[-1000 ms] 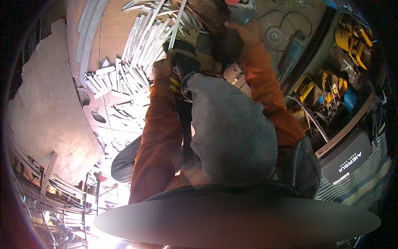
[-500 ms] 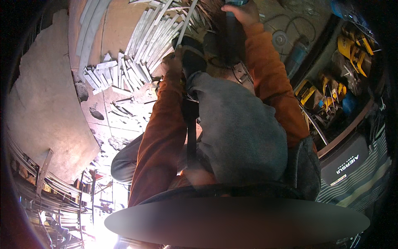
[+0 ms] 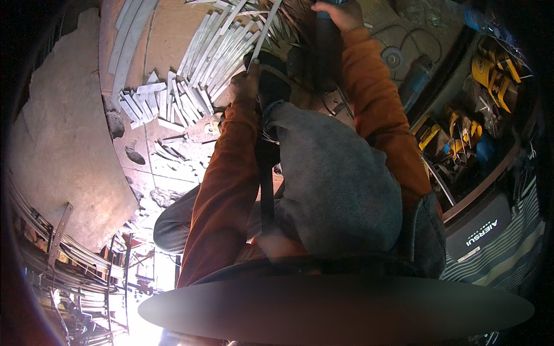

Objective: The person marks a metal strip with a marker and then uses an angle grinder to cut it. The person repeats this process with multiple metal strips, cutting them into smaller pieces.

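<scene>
My left hand [image 3: 245,86] is closed round the near end of a narrow flat metal strip [image 3: 266,32], which slants up and away past the top edge. Beside that hand is a dark shoe [image 3: 274,83] at the end of my grey-clad leg [image 3: 334,167]. At the top, my right hand [image 3: 345,14] grips the blue end of a thick tool [image 3: 328,43] with a dark body. Its lower part lies in shadow, so its exact kind is hard to make out. Many cut strips [image 3: 210,52] lie fanned out left of the shoe.
Shorter metal pieces [image 3: 167,101] and dark lumps [image 3: 134,154] lie on the tiled floor. A large brown sheet [image 3: 75,132] fills the left. Rightward are a blue corded tool [image 3: 416,81], a round disc [image 3: 392,56], yellow-and-black packets [image 3: 490,75] and a dark case [image 3: 482,225].
Both hands keep their holds. The whole view has shifted slightly, and my hands and the strip stay almost in place.
</scene>
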The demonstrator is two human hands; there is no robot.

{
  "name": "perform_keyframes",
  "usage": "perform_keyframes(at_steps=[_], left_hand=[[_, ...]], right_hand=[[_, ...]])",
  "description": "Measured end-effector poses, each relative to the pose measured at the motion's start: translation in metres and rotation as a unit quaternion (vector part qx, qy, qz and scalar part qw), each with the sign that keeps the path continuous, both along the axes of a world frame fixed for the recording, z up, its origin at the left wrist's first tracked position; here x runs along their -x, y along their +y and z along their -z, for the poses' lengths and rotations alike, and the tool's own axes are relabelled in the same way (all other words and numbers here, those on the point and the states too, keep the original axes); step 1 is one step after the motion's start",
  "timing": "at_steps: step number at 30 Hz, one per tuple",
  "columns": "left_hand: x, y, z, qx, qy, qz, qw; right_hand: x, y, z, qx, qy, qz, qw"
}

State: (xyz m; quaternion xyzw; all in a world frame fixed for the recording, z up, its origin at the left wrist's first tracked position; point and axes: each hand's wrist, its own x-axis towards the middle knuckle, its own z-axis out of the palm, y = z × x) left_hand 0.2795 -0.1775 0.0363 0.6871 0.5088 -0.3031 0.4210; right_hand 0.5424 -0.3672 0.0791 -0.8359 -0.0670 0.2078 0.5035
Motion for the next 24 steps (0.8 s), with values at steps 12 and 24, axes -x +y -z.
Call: perform_keyframes(at_steps=[12,24], left_hand=[[0.006,-0.006,0.014,-0.033,0.008,0.017,0.999],[0.002,-0.012,-0.002,-0.065,-0.003,0.007,0.998]], right_hand=[[0.001,0.005,-0.003,-0.054,0.007,0.017,0.998],[-0.002,0.007,-0.003,0.001,0.047,0.038,0.998]])
